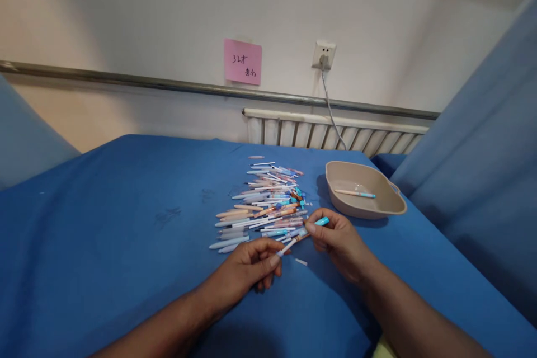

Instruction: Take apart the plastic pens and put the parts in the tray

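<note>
Above the near edge of a heap of pen parts, both hands are closed on one slim pen [289,246]. My left hand [255,266] pinches its lower, pale end between thumb and fingers. The other end is turquoise and sticks out past the fingertips of my right hand [339,241]. I cannot tell whether the pen is in one piece or in parts. Pale barrels [229,243], white refills [268,222] and small turquoise and brown pieces [296,198] lie loosely side by side just beyond the hands. A short white piece [301,262] rests on the cloth between them.
At the right stands a beige plastic basin [364,212] with one turquoise-ended pen [354,193] inside. Blue cloth [126,246] covers the table. Behind it are a radiator [293,130], a metal rail, a plugged socket [324,56] and a pink note [243,61]. Blue curtains hang at both sides.
</note>
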A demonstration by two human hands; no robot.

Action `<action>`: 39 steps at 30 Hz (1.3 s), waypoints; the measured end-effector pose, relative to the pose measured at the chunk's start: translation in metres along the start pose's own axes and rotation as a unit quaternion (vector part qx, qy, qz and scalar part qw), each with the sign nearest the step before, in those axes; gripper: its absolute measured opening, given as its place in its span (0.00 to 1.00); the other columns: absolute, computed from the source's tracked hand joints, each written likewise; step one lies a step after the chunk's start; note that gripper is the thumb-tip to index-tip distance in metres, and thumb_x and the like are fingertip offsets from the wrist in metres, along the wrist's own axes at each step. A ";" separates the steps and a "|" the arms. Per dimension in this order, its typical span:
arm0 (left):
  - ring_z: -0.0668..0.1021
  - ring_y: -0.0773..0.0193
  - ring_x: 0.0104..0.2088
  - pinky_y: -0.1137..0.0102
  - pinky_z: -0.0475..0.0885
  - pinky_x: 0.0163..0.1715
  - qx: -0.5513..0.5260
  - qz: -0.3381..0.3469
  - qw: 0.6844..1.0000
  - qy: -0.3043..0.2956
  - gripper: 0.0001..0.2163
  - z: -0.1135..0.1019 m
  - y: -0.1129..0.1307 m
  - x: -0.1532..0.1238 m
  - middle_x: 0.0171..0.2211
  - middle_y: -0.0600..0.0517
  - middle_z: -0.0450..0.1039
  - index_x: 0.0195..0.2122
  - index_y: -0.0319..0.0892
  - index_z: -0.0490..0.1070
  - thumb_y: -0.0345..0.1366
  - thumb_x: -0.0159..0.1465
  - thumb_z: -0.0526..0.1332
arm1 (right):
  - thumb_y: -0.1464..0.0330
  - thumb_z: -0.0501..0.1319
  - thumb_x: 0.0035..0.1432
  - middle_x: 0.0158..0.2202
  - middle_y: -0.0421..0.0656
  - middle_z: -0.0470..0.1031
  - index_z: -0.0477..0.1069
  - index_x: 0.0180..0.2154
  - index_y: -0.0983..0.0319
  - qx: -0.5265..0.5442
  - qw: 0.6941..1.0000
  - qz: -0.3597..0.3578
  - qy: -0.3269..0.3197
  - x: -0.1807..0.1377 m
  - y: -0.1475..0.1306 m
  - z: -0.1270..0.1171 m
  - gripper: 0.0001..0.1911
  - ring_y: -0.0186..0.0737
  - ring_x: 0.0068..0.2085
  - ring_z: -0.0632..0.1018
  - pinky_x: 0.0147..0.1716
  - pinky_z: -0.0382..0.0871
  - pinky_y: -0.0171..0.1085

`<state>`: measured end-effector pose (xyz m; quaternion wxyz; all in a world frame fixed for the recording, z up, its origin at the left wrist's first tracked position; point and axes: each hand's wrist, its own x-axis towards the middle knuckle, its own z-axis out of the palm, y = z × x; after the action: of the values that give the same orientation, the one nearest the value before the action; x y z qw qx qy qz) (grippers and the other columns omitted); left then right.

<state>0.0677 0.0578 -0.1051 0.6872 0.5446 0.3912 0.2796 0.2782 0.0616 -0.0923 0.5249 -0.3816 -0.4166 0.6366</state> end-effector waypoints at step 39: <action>0.77 0.64 0.33 0.73 0.69 0.33 0.236 0.114 0.962 0.076 0.05 0.008 0.012 -0.013 0.31 0.53 0.77 0.35 0.41 0.73 0.35 0.59 0.62 | 0.65 0.58 0.61 0.25 0.39 0.71 0.69 0.29 0.62 -0.450 0.868 -0.160 -0.135 -0.014 0.005 0.006 0.10 0.34 0.28 0.71 0.32 0.62 0.34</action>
<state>0.0679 0.0458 -0.0896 0.4709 0.7093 0.4325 0.2969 0.2736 0.0467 -0.0942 0.3296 -0.4150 -0.7803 0.3321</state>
